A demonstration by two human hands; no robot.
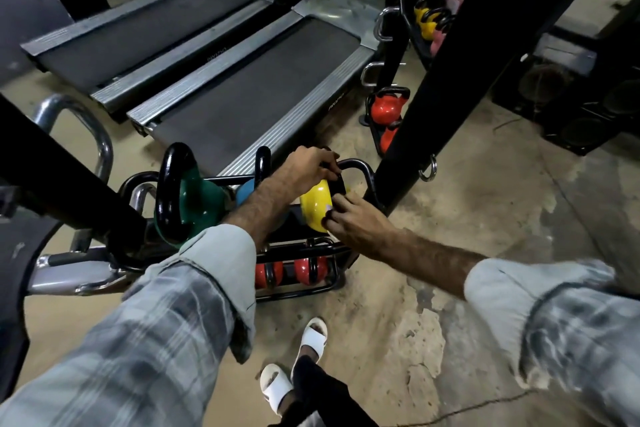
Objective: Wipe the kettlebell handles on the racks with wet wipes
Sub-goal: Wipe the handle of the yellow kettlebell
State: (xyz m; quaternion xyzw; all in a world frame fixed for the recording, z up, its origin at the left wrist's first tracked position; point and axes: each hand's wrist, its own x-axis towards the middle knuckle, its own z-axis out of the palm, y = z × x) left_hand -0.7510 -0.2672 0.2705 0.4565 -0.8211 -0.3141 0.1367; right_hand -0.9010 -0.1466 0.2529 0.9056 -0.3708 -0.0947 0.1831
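A yellow kettlebell (313,204) sits at the right end of the top shelf of a low black rack (304,288). My left hand (306,166) grips its black handle from above. My right hand (356,222) is at the bell's near side, its fingers pinching a small pale wet wipe (328,207) against the handle's base. A blue kettlebell (245,192) and a green kettlebell (199,199) with a tall black handle stand to the left on the same shelf. Two red kettlebells (308,269) sit on the lower shelf.
Two treadmills (242,80) lie behind the rack. A black upright post (450,62) rises right of it, with red kettlebells (384,109) and a mirror beyond. A black bar and chrome handles (79,125) crowd the left. My sandalled feet (294,364) stand on the concrete floor.
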